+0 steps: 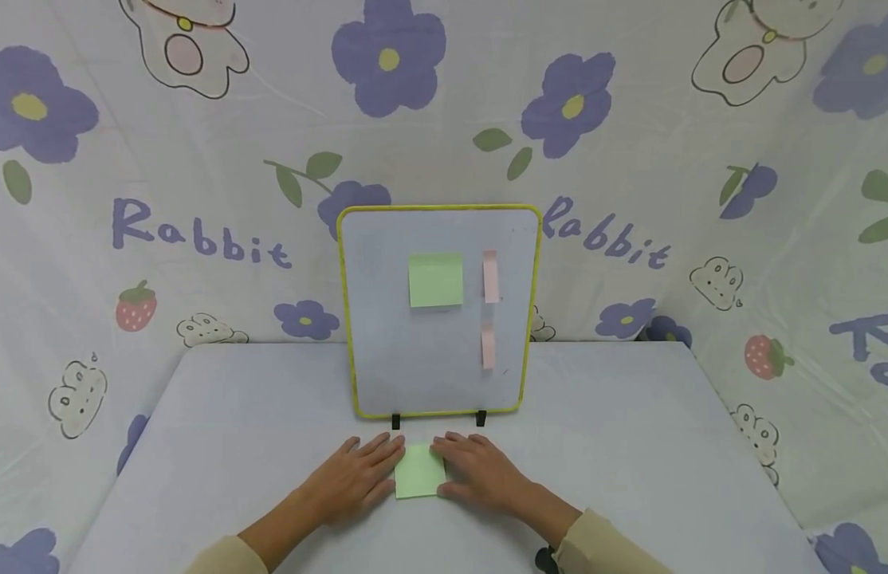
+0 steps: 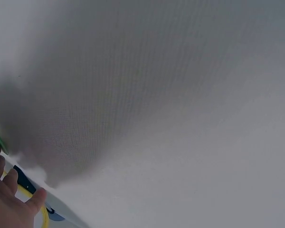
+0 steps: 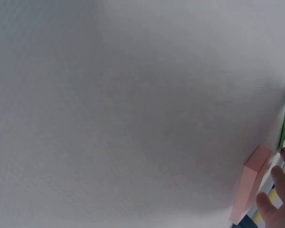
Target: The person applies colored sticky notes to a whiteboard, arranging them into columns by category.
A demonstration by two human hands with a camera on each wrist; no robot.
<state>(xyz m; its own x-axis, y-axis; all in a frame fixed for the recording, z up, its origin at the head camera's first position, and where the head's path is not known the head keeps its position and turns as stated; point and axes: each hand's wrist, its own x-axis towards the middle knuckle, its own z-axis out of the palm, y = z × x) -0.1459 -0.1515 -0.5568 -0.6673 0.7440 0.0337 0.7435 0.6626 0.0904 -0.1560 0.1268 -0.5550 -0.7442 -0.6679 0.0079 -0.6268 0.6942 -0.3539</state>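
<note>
Resting flat on the table, low in the head view, both your hands flank a green pad of sticky notes. Your left hand lies palm down with fingers straight, its fingertips against the pad's left edge. Your right hand lies the same way on the other side, fingers straight and overlapping the pad's right edge. Neither hand is curled round anything; both press or touch only. The pad sits at lower centre of the frame, just in front of the whiteboard.

In the left wrist view your fingers show at the lower left corner, with a sliver of green at the left edge and a yellow edge below; the remainder of that frame is blurred grey surface. In the right wrist view your fingers show at the lower right, beside a pink pad and a green strip at the right edge.

Farther back, the whiteboard stands upright at centre frame on two small black feet, rimmed in yellow. On it sit a green note at upper middle and two pink strips, one above the other, to the right. Behind everything hangs a cloth printed with purple flowers, strawberries and the word Rabbit.
</note>
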